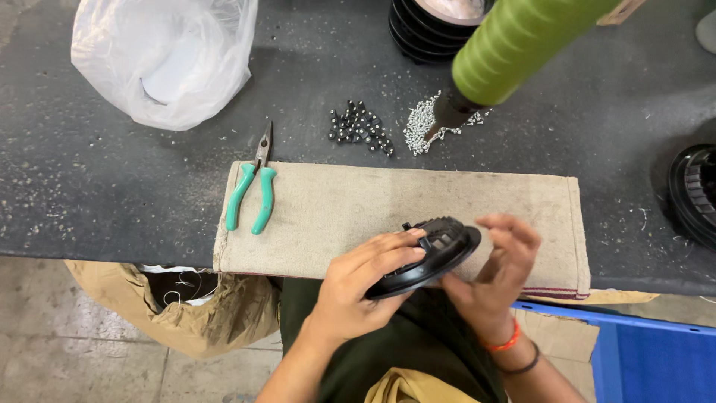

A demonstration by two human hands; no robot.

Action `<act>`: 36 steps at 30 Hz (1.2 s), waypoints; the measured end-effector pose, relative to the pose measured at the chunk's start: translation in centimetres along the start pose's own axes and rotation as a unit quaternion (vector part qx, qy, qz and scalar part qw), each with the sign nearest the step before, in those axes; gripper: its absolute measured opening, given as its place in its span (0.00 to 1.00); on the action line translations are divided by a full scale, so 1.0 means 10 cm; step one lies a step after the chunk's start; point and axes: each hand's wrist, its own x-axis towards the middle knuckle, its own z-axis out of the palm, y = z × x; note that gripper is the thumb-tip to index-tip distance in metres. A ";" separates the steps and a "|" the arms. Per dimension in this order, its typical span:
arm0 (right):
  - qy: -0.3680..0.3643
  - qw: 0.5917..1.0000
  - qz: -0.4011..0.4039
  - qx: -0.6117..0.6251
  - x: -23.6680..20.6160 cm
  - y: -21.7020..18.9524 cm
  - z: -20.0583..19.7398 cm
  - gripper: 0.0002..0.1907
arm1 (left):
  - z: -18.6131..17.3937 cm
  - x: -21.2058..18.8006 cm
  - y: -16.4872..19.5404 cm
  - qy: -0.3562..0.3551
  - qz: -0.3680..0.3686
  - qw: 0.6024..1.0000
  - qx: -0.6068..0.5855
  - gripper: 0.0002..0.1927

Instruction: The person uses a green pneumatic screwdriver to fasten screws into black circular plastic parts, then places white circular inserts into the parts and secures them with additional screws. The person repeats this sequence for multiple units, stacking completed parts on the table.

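A round black plastic part (pixel 436 250) with a ribbed rim is tilted over the near edge of a beige cloth mat (pixel 358 209). My left hand (pixel 365 287) grips it from the left, fingers across its face. On the right side, my right hand (pixel 496 272) supports it from below, with its fingers spread and slightly blurred. A hanging screwdriver with a green ribbed handle (pixel 514 45) points its tip at a pile of small silver screws (pixel 429 123).
Green-handled pliers (pixel 253 190) lie at the mat's left end. Dark round fasteners (pixel 359 127) sit beside the silver screws. A white plastic bag (pixel 168 56) is at back left, stacked black parts (pixel 429 26) at the back, another black part (pixel 693 194) at right. A blue crate (pixel 649 358) is below right.
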 end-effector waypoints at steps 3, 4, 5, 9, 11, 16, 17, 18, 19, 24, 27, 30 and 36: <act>-0.140 0.990 -0.011 -0.005 0.21 -0.03 -0.14 0.32 | -0.15 0.01 0.04 -0.052 0.026 0.998 0.032 0.27; -0.210 0.978 -0.012 -0.014 0.26 -0.05 -0.17 0.27 | -0.18 0.01 0.07 -0.073 0.037 0.996 0.042 0.28; -0.214 0.977 -0.021 -0.014 0.29 -0.06 -0.17 0.26 | -0.18 0.00 0.10 -0.067 0.036 0.995 0.057 0.28; -0.217 0.975 -0.041 -0.015 0.31 -0.07 -0.16 0.24 | -0.12 0.01 0.14 -0.032 0.035 0.993 0.106 0.29; -0.219 0.975 -0.038 -0.013 0.27 -0.04 -0.16 0.24 | -0.10 0.02 0.12 -0.020 0.044 0.992 0.114 0.30; -0.251 0.935 0.095 0.232 0.41 0.28 -0.40 0.34 | -0.08 0.03 0.07 -0.026 0.042 0.993 0.103 0.31; -0.199 0.940 0.147 0.235 0.48 0.41 -0.42 0.23 | -0.07 0.03 0.06 -0.019 0.036 0.994 0.099 0.29; -0.145 0.940 0.199 0.237 0.57 0.56 -0.43 0.20 | -0.06 0.03 0.06 -0.014 0.030 0.995 0.095 0.27; -0.163 0.957 0.210 0.119 0.71 0.74 -0.45 0.16 | -0.06 0.03 0.05 -0.008 0.024 0.996 0.091 0.26; -0.229 0.935 0.217 -0.161 1.22 1.53 -0.26 0.09 | -0.05 0.04 0.06 -0.016 0.045 0.996 0.080 0.24; -0.285 0.911 0.230 -0.190 1.33 1.74 -0.16 0.08 | -0.04 0.04 0.05 -0.014 0.045 0.996 0.076 0.24; -0.303 0.908 0.201 -0.206 1.35 1.75 -0.12 0.06 | -0.04 0.03 0.05 -0.013 0.044 0.996 0.076 0.25; -0.240 0.926 0.289 0.032 1.20 1.10 -0.45 0.07 | -0.07 0.05 0.03 -0.015 0.051 0.997 0.056 0.27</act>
